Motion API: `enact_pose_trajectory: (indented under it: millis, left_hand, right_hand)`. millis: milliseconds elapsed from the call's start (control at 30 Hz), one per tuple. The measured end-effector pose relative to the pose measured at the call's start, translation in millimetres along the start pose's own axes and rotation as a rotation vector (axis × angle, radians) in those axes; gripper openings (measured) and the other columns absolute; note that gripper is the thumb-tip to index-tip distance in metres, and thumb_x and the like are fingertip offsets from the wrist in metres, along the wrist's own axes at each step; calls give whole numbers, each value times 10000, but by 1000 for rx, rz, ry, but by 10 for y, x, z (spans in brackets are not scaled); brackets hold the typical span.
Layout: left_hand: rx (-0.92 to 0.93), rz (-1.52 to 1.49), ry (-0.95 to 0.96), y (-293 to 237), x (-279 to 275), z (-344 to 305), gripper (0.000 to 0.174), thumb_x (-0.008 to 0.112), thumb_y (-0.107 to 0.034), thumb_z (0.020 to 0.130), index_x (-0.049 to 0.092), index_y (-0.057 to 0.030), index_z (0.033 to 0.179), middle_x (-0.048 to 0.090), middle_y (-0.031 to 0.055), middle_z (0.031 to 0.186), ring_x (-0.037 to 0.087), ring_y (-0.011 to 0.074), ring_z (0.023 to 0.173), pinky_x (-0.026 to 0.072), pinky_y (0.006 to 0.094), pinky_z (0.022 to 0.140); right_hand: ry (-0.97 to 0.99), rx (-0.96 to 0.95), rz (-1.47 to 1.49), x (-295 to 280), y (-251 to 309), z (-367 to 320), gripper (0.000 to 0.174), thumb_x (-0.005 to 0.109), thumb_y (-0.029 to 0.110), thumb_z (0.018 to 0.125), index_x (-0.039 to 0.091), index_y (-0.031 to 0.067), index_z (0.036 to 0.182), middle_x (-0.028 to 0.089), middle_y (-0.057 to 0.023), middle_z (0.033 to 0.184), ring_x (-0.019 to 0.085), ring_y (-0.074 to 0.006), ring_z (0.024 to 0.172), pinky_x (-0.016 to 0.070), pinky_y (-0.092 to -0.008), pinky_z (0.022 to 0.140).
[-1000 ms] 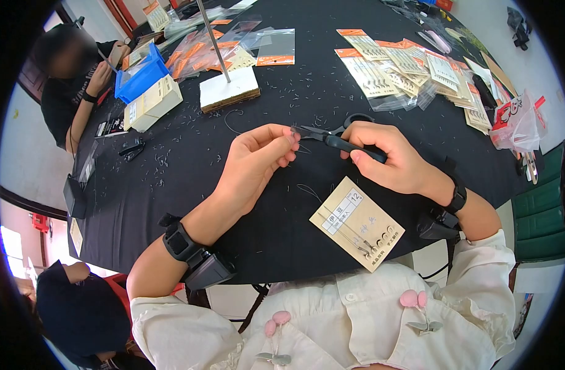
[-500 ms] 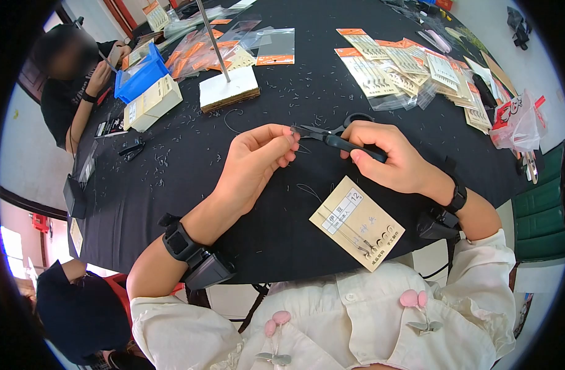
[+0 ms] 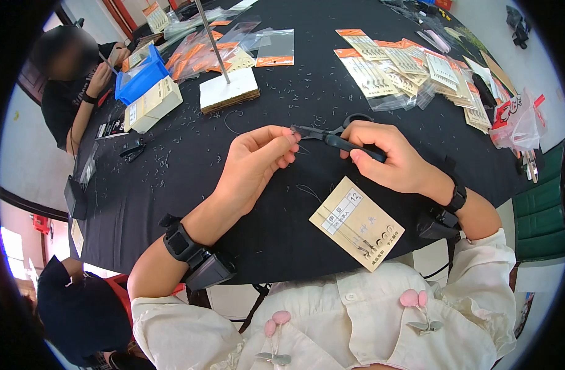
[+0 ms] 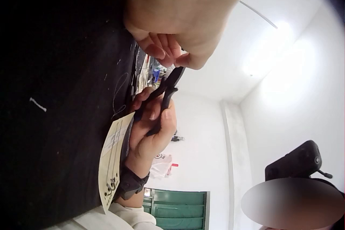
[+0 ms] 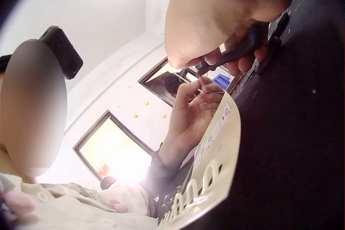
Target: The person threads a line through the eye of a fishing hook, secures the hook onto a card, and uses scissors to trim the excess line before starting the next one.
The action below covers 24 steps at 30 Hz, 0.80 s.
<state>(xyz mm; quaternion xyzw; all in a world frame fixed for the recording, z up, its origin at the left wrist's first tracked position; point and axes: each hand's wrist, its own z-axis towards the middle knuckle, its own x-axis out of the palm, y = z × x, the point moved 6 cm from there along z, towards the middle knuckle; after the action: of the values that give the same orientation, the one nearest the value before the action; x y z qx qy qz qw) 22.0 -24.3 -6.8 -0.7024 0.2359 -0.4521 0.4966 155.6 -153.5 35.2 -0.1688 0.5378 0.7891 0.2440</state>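
Observation:
In the head view the left hand (image 3: 253, 161) pinches something tiny between thumb and forefinger; fine line shows beside the fingers. The right hand (image 3: 390, 155) grips black-handled scissors (image 3: 338, 142), whose blade tips reach the left fingertips. The left wrist view shows the scissors (image 4: 171, 81) between the two hands, the blades meeting the left fingertips. A beige card (image 3: 357, 223) with several hooks and thin lines lies on the black cloth below the hands, a loop of line past its upper left edge. What exactly the left fingers pinch is too small to tell.
Beyond the hands stands a white-topped block (image 3: 230, 90) with a metal rod. Packed hook cards (image 3: 406, 66) are heaped at the back right. A blue bin (image 3: 142, 75) and a card stack (image 3: 154, 106) stand left, near another person. Small clippings dot the black cloth (image 3: 171, 203).
Both hands and the scissors stay almost exactly where they were. At the lower left, another person has shifted slightly.

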Motion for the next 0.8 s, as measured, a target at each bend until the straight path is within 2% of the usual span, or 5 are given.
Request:
enact_pose_trajectory:
  millis: [67, 133, 333, 633, 800]
  left_hand:
    - [3, 2, -13, -3, -10, 1, 127, 608, -92, 882, 629, 5, 961, 628, 50, 879, 558, 67, 723, 455, 194, 673]
    - [-19, -6, 20, 9, -21, 7, 87, 612, -69, 874, 614, -14, 941, 627, 57, 922, 568, 88, 782, 470, 208, 712]
    - [-21, -5, 16, -4, -10, 0, 61, 608, -75, 876, 611, -28, 915, 624, 50, 919, 565, 83, 793, 465, 208, 723]
    - [-36, 17, 20, -4, 9, -14, 28, 586, -52, 872, 591, -44, 898, 612, 36, 892, 560, 89, 800, 456, 210, 739]
    - [-39, 25, 46, -9, 14, -7, 30, 583, -38, 868, 589, -43, 897, 615, 40, 889, 565, 91, 805, 457, 213, 743]
  right_hand:
    - [-2, -6, -4, -2, 4, 0, 154, 578, 84, 842, 501, -25, 764, 471, -99, 699, 432, -187, 624, 372, -310, 576]
    - [-4, -12, -8, -3, 8, 1, 153, 577, 84, 842, 502, -26, 765, 474, -99, 701, 433, -186, 624, 372, -310, 576]
    - [-10, -14, 8, -2, 5, -1, 148, 580, 80, 838, 504, -28, 770, 477, -103, 708, 431, -181, 624, 370, -310, 571]
    - [17, 38, 6, 13, 9, -5, 166, 572, 81, 839, 496, -16, 728, 454, -91, 617, 409, -176, 559, 356, -311, 535]
    - [59, 148, 77, 15, 32, -5, 140, 555, 85, 850, 547, -22, 759, 545, -77, 644, 473, -116, 595, 392, -282, 564]
